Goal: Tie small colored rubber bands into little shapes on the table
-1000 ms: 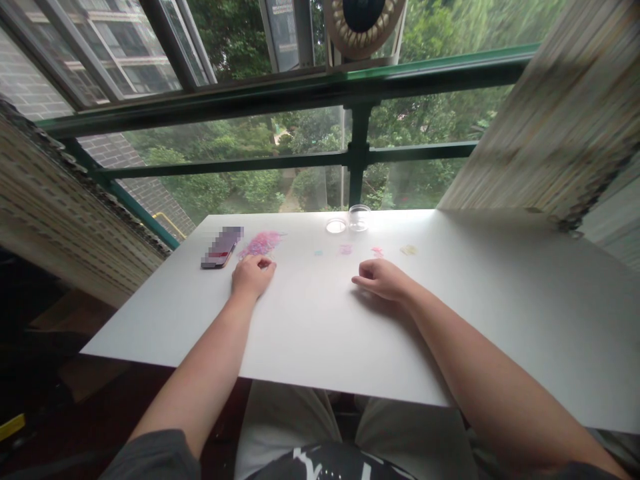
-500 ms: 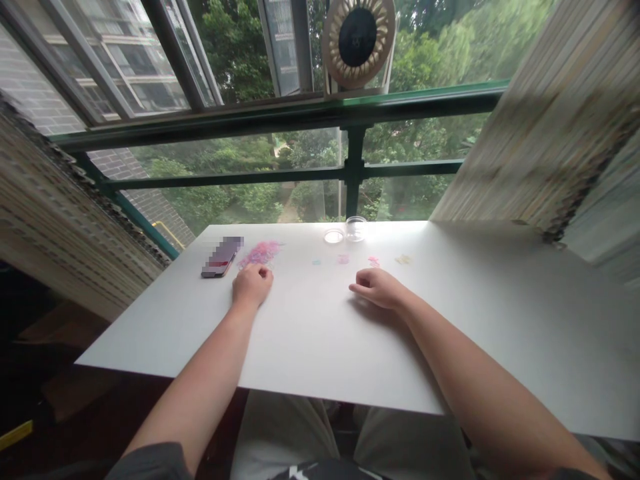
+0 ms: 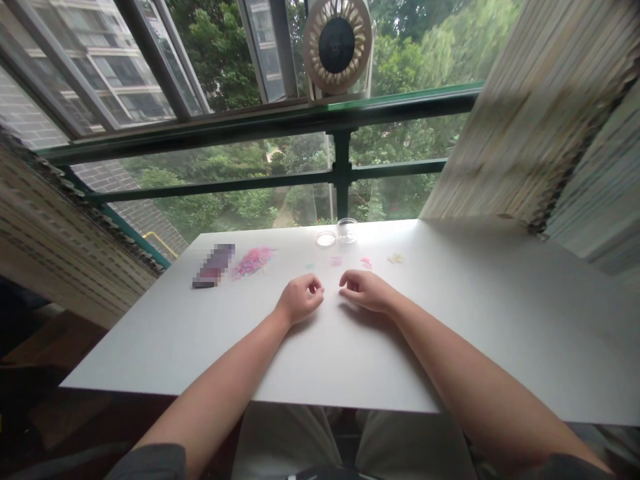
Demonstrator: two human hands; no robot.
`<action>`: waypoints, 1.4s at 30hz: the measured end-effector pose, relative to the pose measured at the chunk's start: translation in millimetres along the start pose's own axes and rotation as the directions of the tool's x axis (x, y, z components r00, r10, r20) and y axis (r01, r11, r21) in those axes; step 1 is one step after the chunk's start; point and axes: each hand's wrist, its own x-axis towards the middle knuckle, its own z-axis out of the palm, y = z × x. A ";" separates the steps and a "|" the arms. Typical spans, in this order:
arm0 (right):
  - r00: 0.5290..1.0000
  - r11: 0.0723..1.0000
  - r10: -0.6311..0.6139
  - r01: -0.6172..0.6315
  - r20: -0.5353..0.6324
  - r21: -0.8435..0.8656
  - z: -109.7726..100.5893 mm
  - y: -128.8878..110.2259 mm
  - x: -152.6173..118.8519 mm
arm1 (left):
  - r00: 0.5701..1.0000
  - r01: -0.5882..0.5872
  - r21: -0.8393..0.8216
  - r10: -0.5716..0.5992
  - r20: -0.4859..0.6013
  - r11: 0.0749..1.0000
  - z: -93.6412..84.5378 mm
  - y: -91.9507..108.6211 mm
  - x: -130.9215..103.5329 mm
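Note:
My left hand (image 3: 301, 297) is over the middle of the white table, thumb and forefinger pinched together; whatever is between them is too small to make out. Facing it, a short gap away, my right hand (image 3: 367, 291) has loosely curled fingers, thumb and forefinger slightly apart, and nothing visible in it. Beyond the hands lie small groups of thin coloured pieces in a row: teal (image 3: 310, 266), pale pink (image 3: 335, 261), bright pink (image 3: 367, 263) and yellow (image 3: 395, 258). To the left is a larger mixed heap of pink and purple pieces (image 3: 254, 261).
A phone (image 3: 214, 266), its screen blurred out, lies left of the heap. At the table's (image 3: 350, 360) far edge stand a clear round tub (image 3: 347, 231) and a clear lid (image 3: 327, 239). A round fan (image 3: 337, 45) is at the window, behind a green railing (image 3: 342, 175).
My left hand has moved right, from the mixed heap to near my right hand. My right hand's fingers have loosened a little. The camera view has shifted slightly.

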 end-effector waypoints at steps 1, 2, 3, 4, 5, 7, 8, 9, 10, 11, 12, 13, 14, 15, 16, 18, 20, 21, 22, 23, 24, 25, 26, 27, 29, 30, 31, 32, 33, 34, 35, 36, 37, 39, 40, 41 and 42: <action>1.000 0.999 -0.013 0.013 -0.010 0.040 1.4 0.0 0.3 | 1.000 0.002 -0.073 -0.001 0.014 0.997 6.2 4.6 5.7; 0.999 0.997 -0.024 0.026 -0.024 0.078 2.8 0.1 0.8 | 1.000 0.018 -0.143 -0.016 0.014 0.990 11.7 8.1 11.4; 0.999 0.993 -0.032 0.037 -0.044 0.113 4.3 0.4 1.5 | 0.999 0.039 -0.214 -0.038 0.008 0.976 16.2 10.6 16.6; 0.997 0.989 -0.038 0.047 -0.065 0.144 5.7 0.8 2.2 | 0.998 0.058 -0.281 -0.060 0.001 0.958 19.8 12.1 21.1; 0.995 0.984 -0.040 0.055 -0.088 0.172 7.2 1.1 3.0 | 0.997 0.071 -0.346 -0.076 -0.001 0.936 22.3 12.9 24.5; 0.990 0.973 -0.046 0.075 -0.136 0.218 10.3 1.1 4.5 | 0.996 0.080 -0.458 -0.086 0.007 0.885 24.9 12.8 28.4; 0.986 0.969 -0.051 0.088 -0.159 0.233 11.6 0.6 5.0 | 0.996 0.081 -0.501 -0.086 0.012 0.862 25.2 12.4 29.2; 0.983 0.965 -0.057 0.099 -0.177 0.243 12.9 -0.2 5.5 | 0.996 0.083 -0.534 -0.089 0.013 0.842 25.2 12.1 29.4; 0.980 0.962 -0.062 0.109 -0.190 0.252 13.8 -1.2 5.8 | 0.995 0.086 -0.558 -0.097 0.010 0.826 25.0 11.9 29.3; 0.978 0.958 -0.065 0.116 -0.197 0.263 14.5 -2.4 6.0 | 0.994 0.090 -0.576 -0.107 0.003 0.813 24.7 11.8 29.1; 0.978 0.954 -0.066 0.120 -0.197 0.274 15.0 -3.7 6.1 | 0.993 0.093 -0.589 -0.118 -0.005 0.802 24.6 11.9 29.0; 0.979 0.950 -0.067 0.122 -0.194 0.286 15.2 -4.9 6.1 | 0.992 0.094 -0.600 -0.126 -0.011 0.795 24.5 12.2 28.8; 0.980 0.947 -0.067 0.122 -0.190 0.296 15.3 -6.0 6.0 | 0.991 0.095 -0.609 -0.130 -0.014 0.788 24.5 12.5 28.4; 0.980 0.946 -0.067 0.123 -0.189 0.301 15.3 -7.0 5.7 | 0.991 0.094 -0.617 -0.131 -0.014 0.782 24.6 12.9 27.9; 0.979 0.945 -0.065 0.122 -0.191 0.303 15.3 -7.8 5.4 | 0.992 0.093 -0.622 -0.128 -0.011 0.778 24.5 13.3 27.0; 0.977 0.947 -0.057 0.118 -0.206 0.299 15.6 -9.2 4.7 | 0.993 0.095 -0.623 -0.118 0.005 0.776 23.9 13.9 24.4; 0.973 0.950 -0.045 0.112 -0.227 0.290 16.3 -9.9 3.9 | 0.994 0.103 -0.616 -0.103 0.035 0.781 22.5 14.1 21.1; 0.972 0.953 -0.041 0.108 -0.233 0.283 16.6 -10.1 3.5 | 0.994 0.108 -0.611 -0.098 0.051 0.784 21.6 14.1 19.7; 0.970 0.957 -0.039 0.105 -0.239 0.272 16.9 -10.2 3.1 | 0.994 0.113 -0.608 -0.095 0.062 0.786 20.7 14.0 18.5; 0.970 0.960 -0.039 0.103 -0.242 0.259 17.1 -10.3 2.7 | 0.993 0.116 -0.608 -0.092 0.070 0.786 19.8 13.8 17.6; 0.969 0.963 -0.040 0.103 -0.244 0.247 17.1 -10.5 2.3 | 0.993 0.117 -0.609 -0.090 0.076 0.785 18.9 13.6 17.1; 0.968 0.966 -0.043 0.104 -0.249 0.238 17.0 -10.7 2.1 | 0.993 0.117 -0.612 -0.088 0.078 0.782 18.1 13.3 16.9; 0.965 0.966 -0.045 0.107 -0.257 0.233 16.8 -11.1 1.9 | 0.993 0.118 -0.614 -0.087 0.080 0.780 17.4 13.0 16.9; 0.962 0.966 -0.049 0.114 -0.268 0.234 16.4 -11.5 1.8 | 0.993 0.121 -0.616 -0.088 0.083 0.779 16.8 12.7 17.0; 0.955 0.961 -0.061 0.134 -0.289 0.241 15.5 -12.6 1.7 | 0.991 0.131 -0.613 -0.094 0.092 0.779 16.0 12.4 17.0; 0.952 0.959 -0.068 0.144 -0.299 0.242 15.0 -13.1 1.6 | 0.990 0.137 -0.612 -0.098 0.098 0.779 15.8 12.4 16.9; 0.949 0.959 -0.074 0.153 -0.307 0.241 14.5 -13.5 1.6 | 0.990 0.141 -0.611 -0.098 0.104 0.779 15.7 12.4 16.6; 0.946 0.959 -0.079 0.159 -0.313 0.236 13.9 -13.7 1.5 | 0.989 0.143 -0.611 -0.095 0.110 0.778 15.7 12.6 16.1; 0.944 0.960 -0.084 0.162 -0.319 0.229 13.4 -13.8 1.5 | 0.989 0.142 -0.611 -0.090 0.115 0.779 15.9 12.8 15.5; 0.942 0.961 -0.087 0.165 -0.325 0.221 12.9 -13.7 1.4 | 0.989 0.140 -0.609 -0.084 0.120 0.781 16.1 12.9 14.7; 0.939 0.963 -0.090 0.168 -0.332 0.213 12.4 -13.5 1.4 | 0.990 0.135 -0.605 -0.077 0.120 0.784 16.4 13.1 13.9; 0.937 0.964 -0.095 0.171 -0.337 0.205 11.9 -13.3 1.5 | 0.991 0.127 -0.601 -0.071 0.116 0.789 16.7 13.1 12.9; 0.935 0.964 -0.098 0.174 -0.341 0.201 11.4 -13.1 1.6 | 0.992 0.121 -0.597 -0.068 0.110 0.793 17.0 13.1 11.9; 0.934 0.963 -0.104 0.180 -0.342 0.200 10.5 -13.0 1.7 | 0.993 0.114 -0.589 -0.071 0.094 0.800 17.4 12.9 10.1; 0.935 0.962 -0.105 0.182 -0.340 0.203 10.2 -13.1 1.7 | 0.993 0.114 -0.585 -0.074 0.090 0.803 17.4 12.9 9.4; 0.936 0.961 -0.106 0.182 -0.335 0.207 10.0 -13.3 1.6 | 0.993 0.115 -0.580 -0.077 0.090 0.807 17.3 12.8 8.9; 0.938 0.961 -0.105 0.181 -0.330 0.210 9.8 -13.5 1.5 | 0.993 0.118 -0.574 -0.079 0.093 0.811 17.0 12.8 8.6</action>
